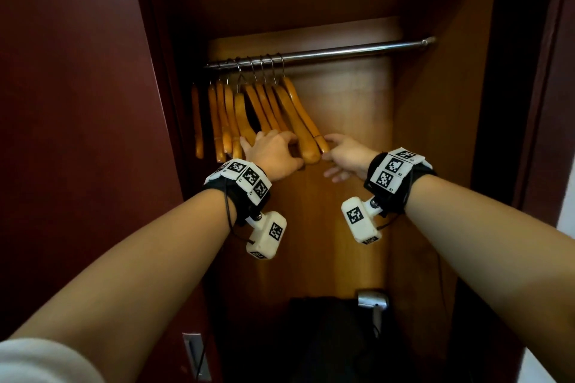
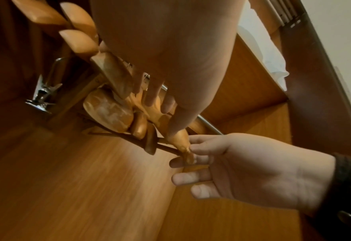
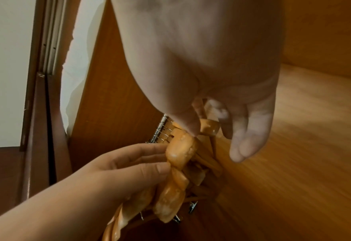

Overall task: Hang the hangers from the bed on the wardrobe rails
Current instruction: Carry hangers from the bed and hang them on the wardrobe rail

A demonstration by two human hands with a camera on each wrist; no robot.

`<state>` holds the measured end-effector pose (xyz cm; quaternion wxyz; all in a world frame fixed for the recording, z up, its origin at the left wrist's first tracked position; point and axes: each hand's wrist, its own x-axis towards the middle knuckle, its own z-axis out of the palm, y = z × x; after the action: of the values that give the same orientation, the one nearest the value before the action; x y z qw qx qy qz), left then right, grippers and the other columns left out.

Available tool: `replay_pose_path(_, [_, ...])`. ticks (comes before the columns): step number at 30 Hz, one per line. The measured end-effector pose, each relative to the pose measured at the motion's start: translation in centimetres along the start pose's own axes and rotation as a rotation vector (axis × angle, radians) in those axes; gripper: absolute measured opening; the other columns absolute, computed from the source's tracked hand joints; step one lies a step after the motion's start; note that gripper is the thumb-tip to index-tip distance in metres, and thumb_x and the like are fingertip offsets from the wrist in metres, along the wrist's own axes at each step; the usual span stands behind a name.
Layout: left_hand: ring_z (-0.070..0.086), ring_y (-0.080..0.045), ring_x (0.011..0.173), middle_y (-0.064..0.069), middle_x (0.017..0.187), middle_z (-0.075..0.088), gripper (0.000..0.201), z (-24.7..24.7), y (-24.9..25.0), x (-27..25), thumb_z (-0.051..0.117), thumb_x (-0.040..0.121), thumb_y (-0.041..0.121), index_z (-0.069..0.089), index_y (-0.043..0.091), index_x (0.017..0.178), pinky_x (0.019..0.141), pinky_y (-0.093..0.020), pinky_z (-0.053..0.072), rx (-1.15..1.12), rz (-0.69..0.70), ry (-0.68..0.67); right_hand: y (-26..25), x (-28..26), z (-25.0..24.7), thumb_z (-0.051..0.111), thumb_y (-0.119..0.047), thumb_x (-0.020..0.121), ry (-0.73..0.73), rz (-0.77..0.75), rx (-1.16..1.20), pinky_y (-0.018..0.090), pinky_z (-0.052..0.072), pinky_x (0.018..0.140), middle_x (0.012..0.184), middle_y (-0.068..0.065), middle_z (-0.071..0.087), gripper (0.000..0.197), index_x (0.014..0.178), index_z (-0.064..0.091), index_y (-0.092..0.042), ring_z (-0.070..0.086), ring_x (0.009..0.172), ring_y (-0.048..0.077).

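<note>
The open dark-red wooden wardrobe (image 1: 77, 134) has a shiny metal rail (image 1: 342, 51) across its orange-brown interior. A bunch of glossy orange wooden hangers (image 1: 267, 112) hangs by wire hooks at the rail's left end. The left hand (image 1: 273, 154) grasps the lower ends of several hangers; the right hand (image 1: 347, 157) pinches the rightmost hanger's tip (image 2: 187, 154).
</note>
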<state>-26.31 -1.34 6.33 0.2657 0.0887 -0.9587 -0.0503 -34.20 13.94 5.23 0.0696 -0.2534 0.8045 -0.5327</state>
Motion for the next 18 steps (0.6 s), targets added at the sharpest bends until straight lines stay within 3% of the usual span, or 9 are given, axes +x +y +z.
replay_pose_path(8, [0.037,-0.03,0.137,0.0,0.142,0.05,0.054,-0.2,1.0,-2.2,0.064,0.084,0.041,0.051,0.034,0.136,0.116,-0.062,0.011,-0.081,0.093,0.008,0.4,-4.6,0.3,0.055,-0.009,0.1,0.08,0.037,0.015,0.028,0.059,0.057,0.135,0.012,0.054,0.061,0.153,0.029,-0.023,0.067,0.085,0.024])
replay_pose_path(11, [0.039,-0.031,0.134,-0.002,0.139,0.051,0.053,0.3,1.4,-3.2,0.065,0.082,0.034,0.054,0.031,0.134,0.114,-0.058,0.023,-0.182,0.155,0.004,0.7,-6.5,0.8,0.055,-0.01,0.099,0.14,0.048,0.044,0.032,0.06,0.064,0.127,0.013,0.058,0.061,0.153,0.029,-0.022,0.067,0.09,0.025])
replay_pose_path(14, [0.046,-0.033,0.124,-0.005,0.128,0.056,0.043,1.0,2.0,-4.2,0.062,0.079,0.028,0.062,0.027,0.122,0.106,-0.048,0.038,-0.368,0.211,0.025,1.1,-8.7,1.4,0.055,-0.009,0.098,0.2,0.059,0.067,0.035,0.059,0.069,0.115,0.012,0.06,0.059,0.152,0.032,-0.02,0.067,0.093,0.027])
replay_pose_path(18, [0.047,-0.032,0.125,-0.006,0.129,0.056,0.042,2.8,3.5,-6.1,0.06,0.078,0.029,0.064,0.023,0.119,0.105,-0.044,0.039,-0.51,0.228,0.002,2.3,-12.1,2.0,0.054,-0.01,0.099,0.245,0.074,0.065,0.037,0.06,0.073,0.112,0.008,0.059,0.057,0.151,0.034,-0.02,0.067,0.092,0.025])
